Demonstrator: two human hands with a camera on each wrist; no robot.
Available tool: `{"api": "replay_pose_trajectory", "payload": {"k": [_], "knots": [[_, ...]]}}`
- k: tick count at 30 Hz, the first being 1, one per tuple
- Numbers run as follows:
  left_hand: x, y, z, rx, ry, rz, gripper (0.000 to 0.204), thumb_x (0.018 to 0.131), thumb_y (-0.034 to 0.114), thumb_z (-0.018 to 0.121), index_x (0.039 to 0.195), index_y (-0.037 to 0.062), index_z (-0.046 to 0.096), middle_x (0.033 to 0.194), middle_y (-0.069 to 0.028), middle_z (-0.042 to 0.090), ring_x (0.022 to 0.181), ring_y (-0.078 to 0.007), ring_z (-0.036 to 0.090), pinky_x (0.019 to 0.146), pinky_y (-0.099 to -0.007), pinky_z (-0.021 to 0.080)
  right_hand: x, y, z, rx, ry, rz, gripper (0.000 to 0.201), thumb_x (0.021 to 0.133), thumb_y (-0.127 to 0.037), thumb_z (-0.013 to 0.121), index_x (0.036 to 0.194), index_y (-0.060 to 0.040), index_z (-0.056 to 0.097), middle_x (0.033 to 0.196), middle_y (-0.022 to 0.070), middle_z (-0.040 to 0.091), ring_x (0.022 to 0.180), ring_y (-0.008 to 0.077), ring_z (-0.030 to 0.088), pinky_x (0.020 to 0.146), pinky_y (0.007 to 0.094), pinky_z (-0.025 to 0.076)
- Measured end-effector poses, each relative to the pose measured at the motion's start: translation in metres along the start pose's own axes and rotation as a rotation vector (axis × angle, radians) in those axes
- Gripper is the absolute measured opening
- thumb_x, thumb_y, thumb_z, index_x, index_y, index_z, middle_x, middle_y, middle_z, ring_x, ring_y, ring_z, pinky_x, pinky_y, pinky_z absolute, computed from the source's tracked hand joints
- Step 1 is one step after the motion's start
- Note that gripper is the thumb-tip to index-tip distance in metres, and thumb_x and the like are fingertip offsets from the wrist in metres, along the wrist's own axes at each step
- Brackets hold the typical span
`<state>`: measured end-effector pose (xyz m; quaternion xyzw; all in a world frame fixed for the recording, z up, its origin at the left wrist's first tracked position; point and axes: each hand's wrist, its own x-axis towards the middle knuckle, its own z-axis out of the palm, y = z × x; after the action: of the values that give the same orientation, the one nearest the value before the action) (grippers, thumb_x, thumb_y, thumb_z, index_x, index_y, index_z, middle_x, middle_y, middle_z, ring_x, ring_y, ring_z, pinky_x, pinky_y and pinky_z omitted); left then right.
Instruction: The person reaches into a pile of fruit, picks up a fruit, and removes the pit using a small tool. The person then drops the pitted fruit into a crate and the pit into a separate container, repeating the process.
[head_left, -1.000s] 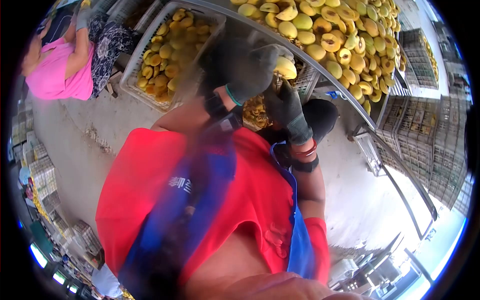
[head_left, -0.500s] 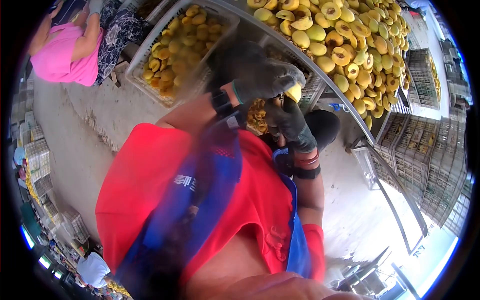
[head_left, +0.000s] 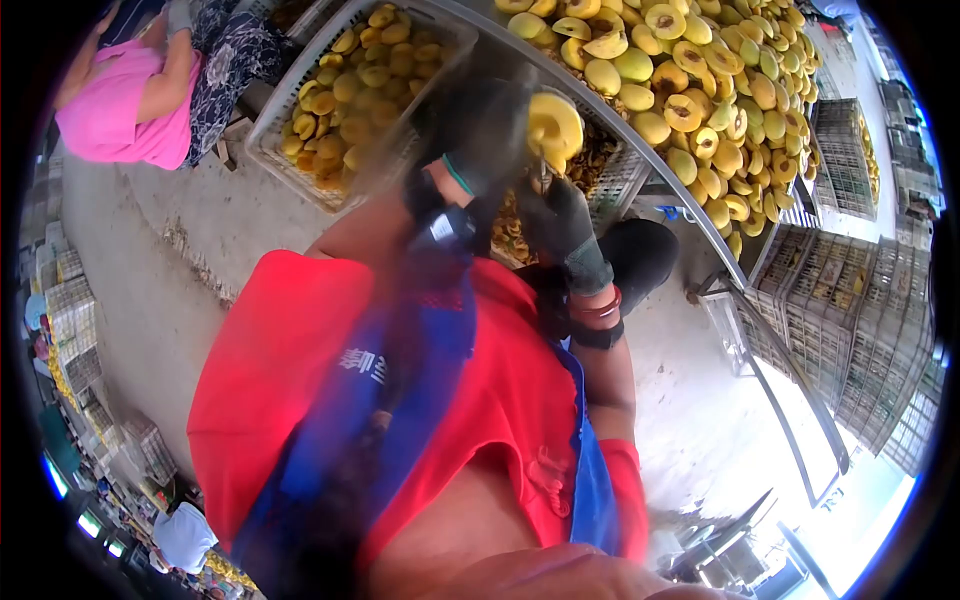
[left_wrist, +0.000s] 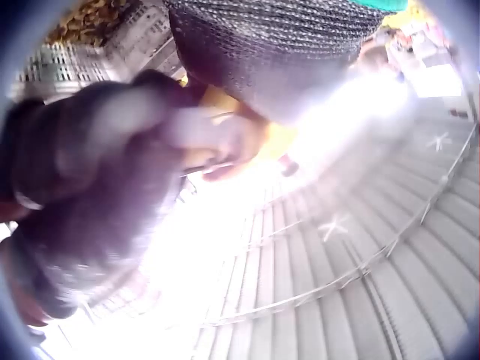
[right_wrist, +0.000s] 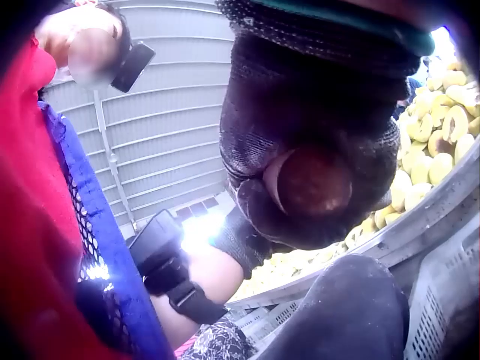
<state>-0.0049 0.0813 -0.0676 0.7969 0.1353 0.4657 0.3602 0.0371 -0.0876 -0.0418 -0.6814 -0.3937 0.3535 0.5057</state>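
Note:
Both hands wear dark gloves and meet in front of the body. My left hand (head_left: 490, 130), blurred in the head view, holds a yellow peach (head_left: 556, 130) at its fingers. Part of the fruit's rounded cut surface faces up. Below the peach, my right hand (head_left: 560, 215) grips a wooden-handled metal tool (head_left: 545, 178), its metal part up against the fruit. The round brown butt of the wooden handle (right_wrist: 315, 182) sticks out of the curled right glove in the right wrist view. In the left wrist view the peach (left_wrist: 277, 141) shows between the two gloves, partly hidden.
A metal-edged table (head_left: 645, 155) bears a heap of peach halves (head_left: 700, 90) ahead and right. At left stands a crate (head_left: 285, 178) of more fruit. Scraps (head_left: 510, 235) lie in a crate under the hands. Someone in pink (head_left: 130, 110) sits at left; stacked crates (head_left: 830, 280) stand right.
Half a second ago the left hand covered most of the peach; now its fingers have drawn back and more of the fruit shows. Both hands have shifted slightly left in the head view.

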Motion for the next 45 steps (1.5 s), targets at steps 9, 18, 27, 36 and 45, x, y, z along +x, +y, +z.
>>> {"api": "replay_pose_trajectory", "payload": {"k": [9,18,27,36,45], "knots": [[0.019,-0.08,-0.072,0.203,0.087,-0.076,0.032,0.094,0.008,0.041,0.125,-0.0009,0.044,0.115,-0.0196,0.056,0.105,-0.0322,0.056,0.093,-0.037,0.044,-0.004,0.01,-0.002,-0.019,0.306,0.108,0.017,0.086,-0.017,0.062,0.086,-0.0003,0.057,0.056,0.0081,0.054,0.045,0.0187,0.054,0.046,0.0316,0.042],[-0.011,-0.251,-0.123,0.606,-0.268,-0.511,0.041,0.097,0.032,0.033,0.12,0.004,0.052,0.119,-0.0234,0.055,0.11,-0.0378,0.053,0.093,-0.0433,0.042,0.012,-0.003,-0.002,-0.028,0.29,0.438,0.015,0.087,-0.018,0.06,0.087,-0.0031,0.057,0.064,0.0096,0.059,0.051,0.0198,0.057,0.046,0.0307,0.043],[0.045,-0.177,-0.111,0.364,0.155,-0.252,0.04,0.093,0.038,0.046,0.108,0.005,0.063,0.108,-0.015,0.064,0.104,-0.0317,0.059,0.089,-0.0367,0.047,0.014,0.011,-0.006,-0.404,0.581,0.037,0.021,0.086,-0.018,0.063,0.1,-0.0057,0.054,0.074,0.0127,0.062,0.055,0.024,0.059,0.049,0.0337,0.045],[0.134,-0.12,0.004,0.782,-0.633,-0.114,0.053,0.083,0.05,0.057,0.119,0.0112,0.058,0.109,-0.0116,0.065,0.101,-0.0277,0.062,0.089,-0.0392,0.047,0.007,0.09,-0.019,-0.426,0.392,0.369,0.032,0.08,-0.023,0.063,0.096,-0.0003,0.047,0.075,0.0227,0.06,0.068,0.0436,0.058,0.062,0.0509,0.045],[0.138,-0.147,0.018,0.332,-0.598,-0.458,0.067,0.081,0.053,0.058,0.129,0.0085,0.05,0.117,-0.0168,0.061,0.109,-0.0279,0.059,0.09,-0.0373,0.045,0.002,0.041,-0.022,-0.381,0.537,0.138,0.027,0.082,-0.024,0.062,0.089,-0.0019,0.048,0.063,0.018,0.055,0.057,0.0375,0.056,0.053,0.0457,0.042]]}}
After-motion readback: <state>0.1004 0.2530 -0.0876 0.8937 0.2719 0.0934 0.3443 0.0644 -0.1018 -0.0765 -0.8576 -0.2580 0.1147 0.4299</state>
